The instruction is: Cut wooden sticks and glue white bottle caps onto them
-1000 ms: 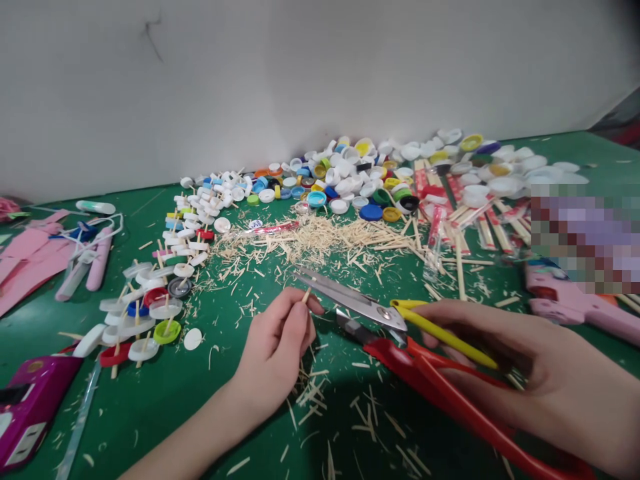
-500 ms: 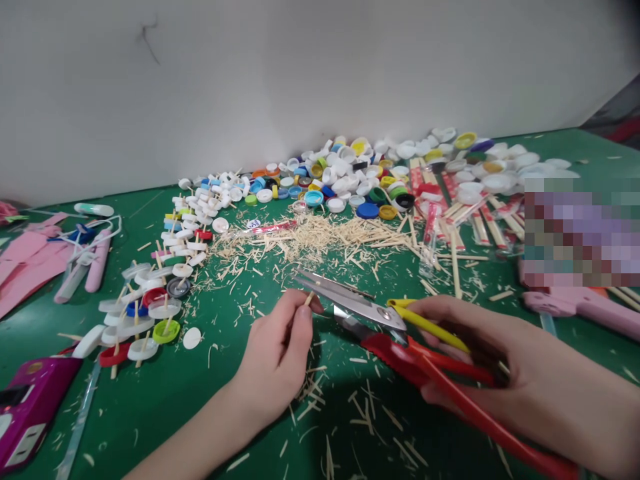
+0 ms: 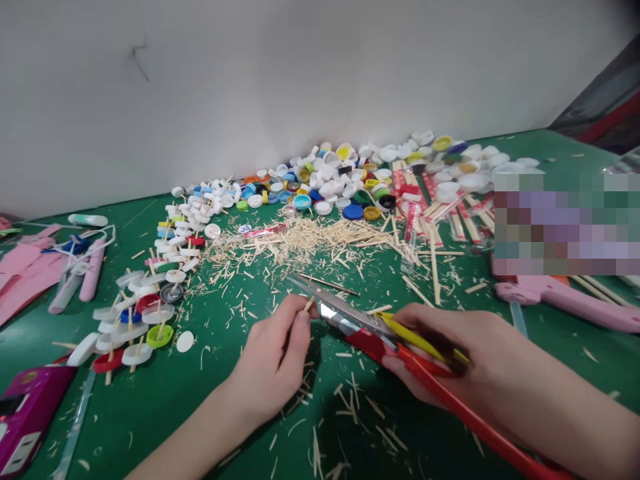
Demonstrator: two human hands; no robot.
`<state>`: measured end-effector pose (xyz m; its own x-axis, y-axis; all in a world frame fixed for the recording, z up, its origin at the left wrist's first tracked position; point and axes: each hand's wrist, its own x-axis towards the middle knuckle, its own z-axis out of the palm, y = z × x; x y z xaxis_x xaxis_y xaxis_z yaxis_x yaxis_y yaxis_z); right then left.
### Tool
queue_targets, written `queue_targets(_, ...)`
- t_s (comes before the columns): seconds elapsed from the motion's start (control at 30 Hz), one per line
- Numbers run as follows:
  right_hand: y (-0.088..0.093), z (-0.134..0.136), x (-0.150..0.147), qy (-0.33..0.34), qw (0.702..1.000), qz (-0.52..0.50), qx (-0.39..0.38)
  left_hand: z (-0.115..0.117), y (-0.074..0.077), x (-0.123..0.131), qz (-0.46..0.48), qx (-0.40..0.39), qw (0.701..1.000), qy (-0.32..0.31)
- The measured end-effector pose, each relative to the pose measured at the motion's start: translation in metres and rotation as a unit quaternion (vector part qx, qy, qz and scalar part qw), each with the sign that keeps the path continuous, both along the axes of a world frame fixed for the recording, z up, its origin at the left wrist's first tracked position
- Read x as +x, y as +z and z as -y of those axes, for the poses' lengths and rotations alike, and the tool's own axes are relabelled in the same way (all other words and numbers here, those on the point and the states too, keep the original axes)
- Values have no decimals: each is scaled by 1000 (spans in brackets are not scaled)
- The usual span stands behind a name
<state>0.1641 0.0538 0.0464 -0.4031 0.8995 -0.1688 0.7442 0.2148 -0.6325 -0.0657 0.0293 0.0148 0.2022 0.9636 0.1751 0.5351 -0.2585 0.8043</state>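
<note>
My left hand (image 3: 273,353) pinches a short wooden stick (image 3: 309,303) between thumb and fingers, its tip poking up. My right hand (image 3: 480,353) is wrapped round a pair of shears (image 3: 360,323) with red and yellow handles. Their silver blades point left, just past the left fingertips. The blades lie close together behind the stick's tip; whether they touch the stick I cannot tell. Pale wood shavings (image 3: 325,240) and slivers lie heaped beyond the hands and scattered under them. Beyond the blades rests a thin dark rod (image 3: 333,285).
Bottle caps (image 3: 330,170) are piled along the wall. On the left, caps threaded on sticks (image 3: 155,313) form a row beside a purple device (image 3: 37,413) and pink sheets (image 3: 30,263). Wrapped chopsticks (image 3: 413,223) and a pink glue gun (image 3: 565,297) lie to the right.
The shears' blades have drawn together, and my right hand has closed further and moved left. My left hand keeps its pinch on the stick. The whole view has shifted slightly.
</note>
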Motion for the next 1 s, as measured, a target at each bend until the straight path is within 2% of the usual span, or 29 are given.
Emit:
queue_targets(0.07, 0, -1, 0, 17, 998, 8, -58, -1, 0, 1, 3, -14, 1000, -3)
queue_targets(0.1, 1, -2, 0, 17, 998, 18, -63, -2, 0, 1, 3, -21, 1000, -5)
queue_targets(0.23, 2, -5, 2, 19, 998, 53, -38, -4, 1, 2, 3, -63, 998, -8)
queue_targets(0.37, 4, -6, 3, 46, 998, 39, -36, -3, 6, 4, 13, -112, 994, -4)
queue_targets(0.5, 8, -7, 2, 42, 997, 63, -25, -3, 13, 5, 19, -129, 991, -8)
queue_targets(0.63, 13, -6, 2, 41, 998, 45, -11, -3, 17, 6, 5, -142, 989, -28)
queue_targets(0.83, 11, -2, 2, 52, 997, 56, -1, -1, 18, 8, -9, -169, 985, -41)
queue_targets(1.0, 3, 2, 3, 76, 997, -2, -10, 5, 11, 14, -26, -173, 980, -97)
